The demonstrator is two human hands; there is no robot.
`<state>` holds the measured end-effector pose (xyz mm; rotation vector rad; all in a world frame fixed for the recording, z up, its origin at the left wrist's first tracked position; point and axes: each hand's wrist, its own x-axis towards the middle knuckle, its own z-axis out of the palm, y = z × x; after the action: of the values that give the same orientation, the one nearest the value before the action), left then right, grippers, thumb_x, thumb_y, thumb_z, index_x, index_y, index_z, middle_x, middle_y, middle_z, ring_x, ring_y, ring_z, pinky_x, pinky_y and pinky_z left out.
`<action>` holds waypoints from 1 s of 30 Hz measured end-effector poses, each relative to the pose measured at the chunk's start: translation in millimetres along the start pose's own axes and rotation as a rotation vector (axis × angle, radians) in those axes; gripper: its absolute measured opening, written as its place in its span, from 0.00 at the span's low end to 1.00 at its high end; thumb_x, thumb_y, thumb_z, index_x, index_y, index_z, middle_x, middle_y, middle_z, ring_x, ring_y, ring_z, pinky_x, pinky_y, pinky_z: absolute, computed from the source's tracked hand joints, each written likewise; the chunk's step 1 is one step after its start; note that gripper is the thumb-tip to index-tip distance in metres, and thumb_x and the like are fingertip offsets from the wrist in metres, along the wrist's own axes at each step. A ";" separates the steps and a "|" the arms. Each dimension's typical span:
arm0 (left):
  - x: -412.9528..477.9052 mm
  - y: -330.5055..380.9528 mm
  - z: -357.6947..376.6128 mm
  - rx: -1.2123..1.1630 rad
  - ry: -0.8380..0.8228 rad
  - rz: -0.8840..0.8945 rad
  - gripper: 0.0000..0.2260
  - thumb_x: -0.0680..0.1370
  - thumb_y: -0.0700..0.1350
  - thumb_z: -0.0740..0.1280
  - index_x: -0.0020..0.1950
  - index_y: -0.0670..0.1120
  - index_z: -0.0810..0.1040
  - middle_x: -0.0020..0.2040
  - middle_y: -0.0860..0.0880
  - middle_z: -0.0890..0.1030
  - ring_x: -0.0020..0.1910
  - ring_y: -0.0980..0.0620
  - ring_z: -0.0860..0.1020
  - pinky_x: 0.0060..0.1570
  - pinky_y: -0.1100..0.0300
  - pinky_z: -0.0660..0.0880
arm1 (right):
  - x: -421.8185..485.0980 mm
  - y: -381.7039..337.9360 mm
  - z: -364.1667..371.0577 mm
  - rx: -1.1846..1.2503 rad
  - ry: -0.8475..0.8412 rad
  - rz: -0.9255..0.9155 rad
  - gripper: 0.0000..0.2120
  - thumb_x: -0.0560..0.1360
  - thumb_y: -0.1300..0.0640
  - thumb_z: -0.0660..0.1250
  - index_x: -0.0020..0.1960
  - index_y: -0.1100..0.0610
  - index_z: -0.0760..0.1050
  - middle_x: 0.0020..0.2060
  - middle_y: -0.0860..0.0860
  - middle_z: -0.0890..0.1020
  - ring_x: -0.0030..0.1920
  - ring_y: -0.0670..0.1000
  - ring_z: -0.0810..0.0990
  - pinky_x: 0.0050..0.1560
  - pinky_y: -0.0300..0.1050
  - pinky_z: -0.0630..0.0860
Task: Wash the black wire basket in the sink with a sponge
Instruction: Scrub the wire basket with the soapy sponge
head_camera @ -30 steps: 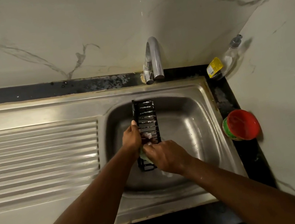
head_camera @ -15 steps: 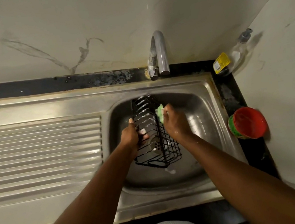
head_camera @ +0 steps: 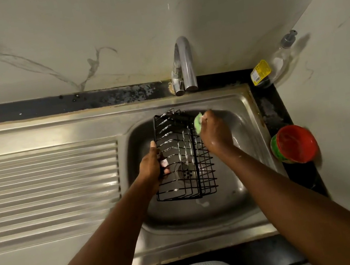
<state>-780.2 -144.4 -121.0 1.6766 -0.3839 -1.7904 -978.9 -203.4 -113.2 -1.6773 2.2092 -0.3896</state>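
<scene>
In the head view, the black wire basket (head_camera: pixel 180 147) is held over the bowl of the steel sink (head_camera: pixel 252 142), tilted so that its long side runs away from the person and its open grid faces up, with the drain (head_camera: pixel 186 172) visible through the wires. White suds cling to several of its bars. The left hand (head_camera: pixel 152 168) grips the basket's left edge, fingers curled round the wires with the fingertips showing inside the frame. The right hand (head_camera: pixel 216 134) is at the basket's far right corner, its fingers closed round a green sponge (head_camera: pixel 198 123) that touches the wires there; the wrist is wet and flecked with foam. A small blob of foam (head_camera: pixel 203 203) lies on the sink floor just below the basket. The tap (head_camera: pixel 184 61) arches over the back rim, and the ribbed drainboard (head_camera: pixel 48 181) stretches to the left. On the dark counter to the right stand a red-lidded tub (head_camera: pixel 295 146) and, in the corner, a clear pump bottle (head_camera: pixel 274 67) with a yellow label.
</scene>
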 end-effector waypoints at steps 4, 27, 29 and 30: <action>1.4 -2.1 0.8 -0.014 0.036 0.036 0.26 0.83 0.68 0.58 0.57 0.44 0.76 0.33 0.49 0.74 0.24 0.56 0.70 0.21 0.63 0.65 | -17.5 -49.8 -0.4 0.065 0.130 -0.222 0.15 0.84 0.54 0.59 0.69 0.59 0.69 0.44 0.56 0.84 0.38 0.52 0.84 0.29 0.41 0.76; -5.2 8.1 -22.4 -0.126 -0.057 0.054 0.25 0.81 0.70 0.61 0.41 0.49 0.72 0.29 0.51 0.70 0.23 0.56 0.62 0.23 0.63 0.58 | 10.6 23.3 7.3 0.041 -0.126 -0.140 0.08 0.85 0.58 0.62 0.62 0.57 0.75 0.45 0.51 0.81 0.41 0.52 0.80 0.37 0.42 0.73; -3.6 7.7 -24.0 -0.130 -0.063 0.054 0.25 0.81 0.70 0.61 0.40 0.49 0.71 0.29 0.51 0.69 0.23 0.56 0.61 0.23 0.63 0.57 | -2.5 27.8 10.8 0.098 -0.161 -0.191 0.07 0.85 0.60 0.61 0.60 0.58 0.75 0.44 0.53 0.82 0.41 0.53 0.80 0.38 0.42 0.74; -2.7 7.4 -23.9 -0.132 -0.065 0.051 0.25 0.81 0.70 0.61 0.42 0.49 0.72 0.29 0.51 0.69 0.23 0.56 0.61 0.23 0.63 0.57 | -8.6 28.4 12.9 0.142 -0.146 -0.199 0.07 0.85 0.60 0.61 0.60 0.58 0.75 0.45 0.54 0.82 0.42 0.53 0.81 0.38 0.42 0.74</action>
<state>-755.3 -143.1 -117.7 1.5075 -0.3269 -1.7960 -996.1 -187.7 -135.7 -1.7935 1.8734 -0.4476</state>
